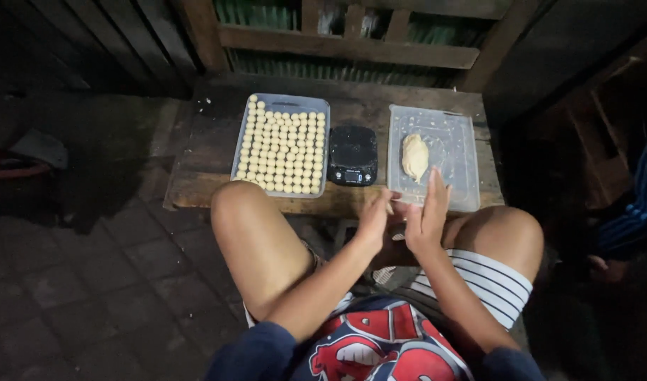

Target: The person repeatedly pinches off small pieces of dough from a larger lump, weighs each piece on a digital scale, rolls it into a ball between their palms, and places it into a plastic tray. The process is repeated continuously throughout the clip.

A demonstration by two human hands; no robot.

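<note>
Two palms pressed together, dough lump just beyond right hand

Your left hand and right hand are bare: no gloves, rings or watch visible. Dark navy sleeves cover your upper arms, ending near the elbows at roughly 7 and 5 o'clock in the view. The shirt front, at 6 o'clock, carries a large red and white graphic on navy. Your shorts are white with thin dark horizontal stripes, plainest over the thigh at 4 o'clock. Knees and forearms uncovered.
</note>
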